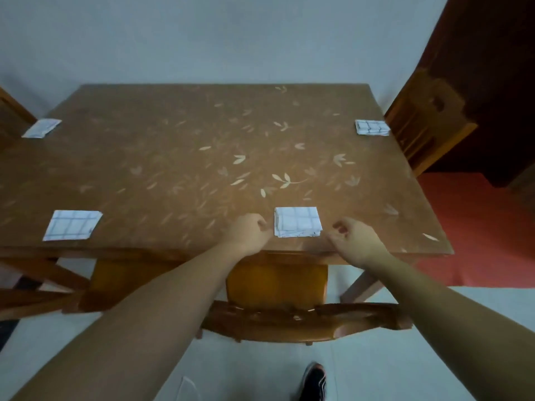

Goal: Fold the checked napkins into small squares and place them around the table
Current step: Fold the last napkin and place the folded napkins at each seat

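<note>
Four folded checked napkins lie on the brown leaf-patterned table [179,157]. One napkin [298,222] sits at the near edge between my hands. My left hand [249,231] is just left of it, fingers loosely curled, knuckles close to the napkin's left edge and holding nothing. My right hand [353,237] hovers to the right of it, a small gap away, fingers loosely curled and empty. A second napkin [72,225] lies near the front left, a third napkin [42,128] at the far left edge, and a fourth napkin [372,127] at the far right edge.
A wooden chair [278,316] is pushed in under the near edge, right below my arms. Another chair [425,120] stands at the table's right side, and part of one [14,111] at the left. A wall runs behind the table. My shoe [314,380] shows on the pale floor.
</note>
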